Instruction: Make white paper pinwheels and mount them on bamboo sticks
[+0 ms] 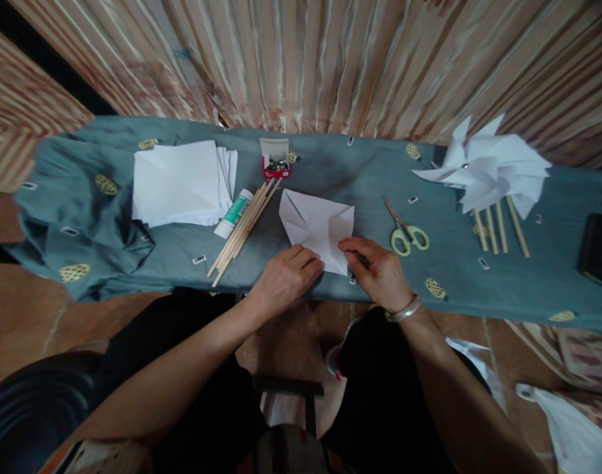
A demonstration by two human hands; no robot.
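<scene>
A square sheet of white paper (321, 220) lies near the front edge of the cloth-covered table, with slits or creases running in from its corners. My left hand (288, 276) is closed on the near edge of this sheet, fingers pressed together. On its right side, my right hand (377, 270) pinches the paper between thumb and fingers. Green-handled scissors (404, 230) rest just beyond my right hand, blades pointing away. To the left of the sheet lie several thin wooden sticks (246, 227) and a green and white glue stick (234, 214).
A stack of white paper (177, 184) sits at the left. An open red box (276, 158) holds small metal pieces at the back. Several paper pinwheels (493, 164) on sticks lie at the right, with a dark phone-like object (597, 250) beyond. A curtain (321, 66) hangs behind the table.
</scene>
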